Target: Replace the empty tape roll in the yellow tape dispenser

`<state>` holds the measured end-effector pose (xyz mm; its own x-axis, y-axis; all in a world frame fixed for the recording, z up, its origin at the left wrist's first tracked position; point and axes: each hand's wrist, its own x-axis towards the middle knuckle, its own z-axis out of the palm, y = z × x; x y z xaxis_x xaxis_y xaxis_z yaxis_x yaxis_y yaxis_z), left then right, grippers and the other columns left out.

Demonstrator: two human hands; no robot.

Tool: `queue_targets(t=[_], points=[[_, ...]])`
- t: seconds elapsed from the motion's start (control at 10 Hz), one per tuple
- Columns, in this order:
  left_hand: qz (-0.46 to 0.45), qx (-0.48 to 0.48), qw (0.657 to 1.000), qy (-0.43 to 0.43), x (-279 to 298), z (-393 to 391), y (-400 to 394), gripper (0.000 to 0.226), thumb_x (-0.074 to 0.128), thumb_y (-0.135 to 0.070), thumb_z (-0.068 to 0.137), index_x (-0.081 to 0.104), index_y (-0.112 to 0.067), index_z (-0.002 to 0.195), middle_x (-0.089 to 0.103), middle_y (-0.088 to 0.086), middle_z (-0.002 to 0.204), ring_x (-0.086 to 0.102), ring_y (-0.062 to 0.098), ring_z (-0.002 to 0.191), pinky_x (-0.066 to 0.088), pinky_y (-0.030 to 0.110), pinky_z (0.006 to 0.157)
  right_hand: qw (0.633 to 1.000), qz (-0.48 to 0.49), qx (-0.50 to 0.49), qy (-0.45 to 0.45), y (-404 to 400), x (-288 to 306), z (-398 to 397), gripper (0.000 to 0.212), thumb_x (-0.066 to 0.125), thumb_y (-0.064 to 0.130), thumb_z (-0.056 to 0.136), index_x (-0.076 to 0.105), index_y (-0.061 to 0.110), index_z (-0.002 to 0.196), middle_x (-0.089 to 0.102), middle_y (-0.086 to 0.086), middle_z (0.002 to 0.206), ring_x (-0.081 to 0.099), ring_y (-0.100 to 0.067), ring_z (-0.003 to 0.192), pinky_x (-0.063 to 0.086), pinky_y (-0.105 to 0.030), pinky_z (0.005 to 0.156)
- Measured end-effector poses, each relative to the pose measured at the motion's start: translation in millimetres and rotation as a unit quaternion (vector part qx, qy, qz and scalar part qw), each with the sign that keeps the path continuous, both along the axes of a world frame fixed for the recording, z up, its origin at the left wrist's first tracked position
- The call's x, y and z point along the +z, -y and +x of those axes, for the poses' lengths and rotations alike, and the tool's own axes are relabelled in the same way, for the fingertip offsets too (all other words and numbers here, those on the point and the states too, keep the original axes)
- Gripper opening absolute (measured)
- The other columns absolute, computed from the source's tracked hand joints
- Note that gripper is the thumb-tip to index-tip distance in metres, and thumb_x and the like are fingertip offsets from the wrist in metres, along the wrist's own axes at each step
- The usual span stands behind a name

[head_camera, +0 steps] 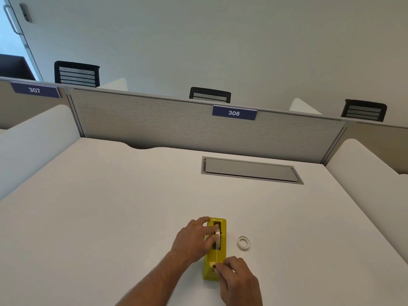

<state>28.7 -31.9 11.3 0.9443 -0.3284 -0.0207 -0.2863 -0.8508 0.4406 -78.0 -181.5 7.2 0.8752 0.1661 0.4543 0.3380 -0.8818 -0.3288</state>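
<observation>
The yellow tape dispenser stands on the white desk, its cutter end toward me. A tape roll sits in its slot, and a strip of tape runs from it down to the cutter. My left hand rests over the dispenser's left side, thumb against the roll. My right hand pinches the end of the tape strip at the cutter end. A small empty white tape ring lies flat on the desk just to the right of the dispenser, apart from it.
A grey metal cable hatch is set into the desk behind the dispenser. A grey partition labelled 306 closes the back. White side dividers stand left and right. Black chair backs show beyond the partition.
</observation>
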Motion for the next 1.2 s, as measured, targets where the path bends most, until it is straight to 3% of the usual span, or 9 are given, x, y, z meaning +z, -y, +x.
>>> queue_targets(t=[0.2,0.4,0.9,1.1,1.2], points=[[0.005,-0.012,1.000,0.027,-7.7,-3.4,-3.5,0.045,0.033,-0.049,0.099,0.041,-0.037,0.142,0.032,-0.013,0.158,0.045,0.016,0.130,0.049,0.038,0.099,0.999,-0.050,0.008,0.008,-1.8,0.8,-3.3,0.025,0.092,0.018,0.058,0.076,0.015,0.076,0.062,-0.001,0.067,0.056,-0.020,0.055,0.046,-0.021,0.035],[0.046,-0.037,0.997,0.038,-15.3,-5.4,-9.3,0.056,0.035,-0.045,0.097,0.026,-0.031,0.150,0.015,-0.011,0.165,0.032,0.018,0.141,0.046,0.041,0.105,0.995,-0.093,0.009,-0.041,-0.1,-2.1,-11.3,0.047,0.092,0.034,0.048,0.079,0.016,0.089,0.064,-0.001,0.067,0.058,-0.018,0.053,0.049,-0.019,0.037],[0.063,-0.048,0.996,0.030,-15.0,-6.6,-8.4,0.058,0.031,-0.047,0.098,0.018,-0.032,0.152,0.011,-0.012,0.165,0.035,0.018,0.141,0.045,0.040,0.106,0.980,-0.150,-0.007,-0.127,-1.7,-0.5,-13.8,0.066,0.091,0.055,0.036,0.082,0.015,0.088,0.068,0.002,0.059,0.057,-0.013,0.041,0.045,-0.013,0.035],[0.048,-0.050,0.997,0.035,-14.5,-8.9,-11.8,0.055,0.028,-0.044,0.100,0.018,-0.031,0.153,0.013,-0.011,0.165,0.031,0.018,0.143,0.042,0.040,0.109,0.980,-0.127,-0.003,-0.154,7.5,21.7,-20.2,0.070,0.090,0.056,0.037,0.081,0.020,0.097,0.060,0.005,0.053,0.052,-0.011,0.038,0.041,-0.012,0.032],[0.028,-0.037,0.998,0.035,-8.8,-8.4,-15.6,0.054,0.027,-0.044,0.101,0.018,-0.031,0.153,0.016,-0.010,0.165,0.027,0.016,0.145,0.036,0.039,0.113,0.992,0.000,0.022,-0.125,15.0,38.7,-20.1,0.067,0.092,0.039,0.049,0.075,0.020,0.111,0.058,0.008,0.057,0.051,-0.008,0.043,0.045,-0.015,0.035]])
